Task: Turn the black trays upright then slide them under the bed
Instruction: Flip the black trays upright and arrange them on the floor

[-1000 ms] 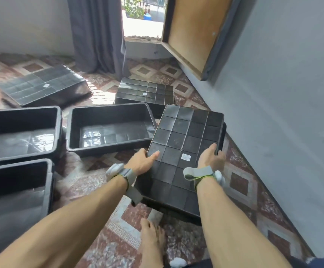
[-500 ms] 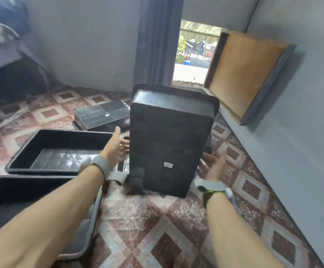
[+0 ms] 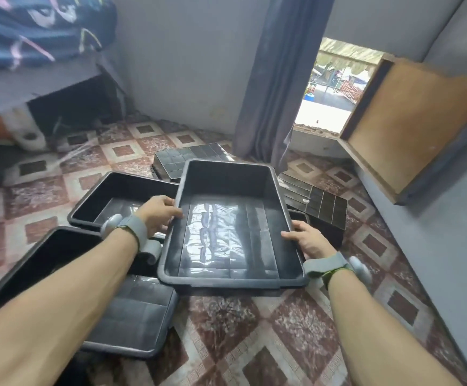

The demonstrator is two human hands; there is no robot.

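I hold a black tray (image 3: 231,284) upright, open side up, in the middle of the view. My left hand (image 3: 158,214) grips its left rim, fingers curled over the edge. My right hand (image 3: 306,240) grips the right rim. Two more upright black trays lie to the left: one (image 3: 121,188) behind my left hand, one (image 3: 132,324) under my left forearm. Two trays lie upside down behind: one (image 3: 187,158) near the curtain, one (image 3: 317,203) at the right. The bed (image 3: 31,76) stands at the far left with a dark gap (image 3: 70,107) under it.
A patterned tile floor (image 3: 254,330) runs all round. A grey curtain (image 3: 277,79) hangs at the back beside an open doorway (image 3: 330,87). A wooden door (image 3: 410,126) leans along the grey right wall. Bedding (image 3: 31,29) hangs over the bed's edge.
The tray went from bottom-up on the floor, through standing on end, to open side up in both hands. My view swung left, bringing the bed into sight.
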